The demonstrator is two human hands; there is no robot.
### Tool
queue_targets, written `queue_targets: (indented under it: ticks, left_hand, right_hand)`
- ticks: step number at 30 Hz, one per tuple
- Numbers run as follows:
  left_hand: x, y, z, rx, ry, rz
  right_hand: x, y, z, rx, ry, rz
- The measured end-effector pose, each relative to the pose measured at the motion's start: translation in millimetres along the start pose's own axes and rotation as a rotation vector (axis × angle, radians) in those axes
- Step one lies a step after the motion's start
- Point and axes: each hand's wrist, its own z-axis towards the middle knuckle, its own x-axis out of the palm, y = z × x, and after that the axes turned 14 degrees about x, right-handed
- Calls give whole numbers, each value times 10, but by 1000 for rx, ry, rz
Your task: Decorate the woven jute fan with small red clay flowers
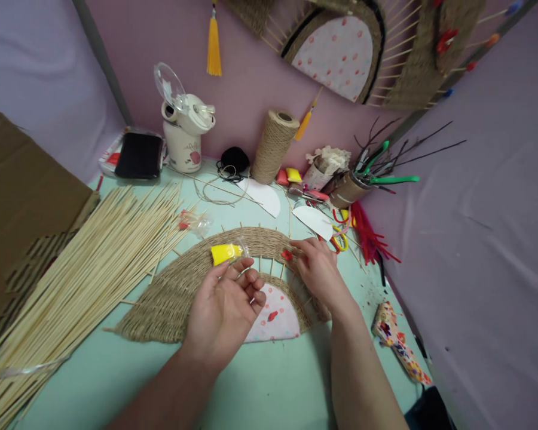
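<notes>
A half-round woven twine fan [161, 304] on thin stick ribs lies on the table before me. Its white half-round fabric centre [283, 298] has pink dots, and a small red piece [272, 316] rests there. My left hand [226, 316] is palm up above the fan, fingers loosely bent and apart. Just beyond its fingertips is a small packet of yellow clay [225, 254]; whether they touch it is unclear. At the fan's upper right, my right hand [320, 269] has its fingers bent and drawn together beside a small red flower [287, 255]. Anything between those fingertips is hidden.
Thin wooden sticks [89, 263] spread across the left beside cardboard [27, 197]. Behind stand a white container [183, 146], a twine cone [273, 146] and a holder [349, 190] with green-handled pliers. Yellow scissors [341, 240] lie right, a patterned glue-gun-shaped object [397, 340] nearer.
</notes>
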Motion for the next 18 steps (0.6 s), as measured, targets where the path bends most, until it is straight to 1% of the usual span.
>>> queue_targets:
  ticks: [4,8,12,15,18]
  left_hand:
    - [-4,12,-1,1,-6,0]
    - [-6,10,-6,-2,-4,-2]
    - [-10,11,2,15,9,-2]
    - [-12,18,14,20,14,7]
    - [-15,23,19,16,10,11]
  right_hand:
    - [-50,-30,-182,25,-19,-62]
    - [43,-55,-333,47,-26,-94]
    - [145,-57,-385,18,-51,-75]
    - [170,-38,-395,6,-68,-50]
    - [174,-7,-399,9,-52,-27]
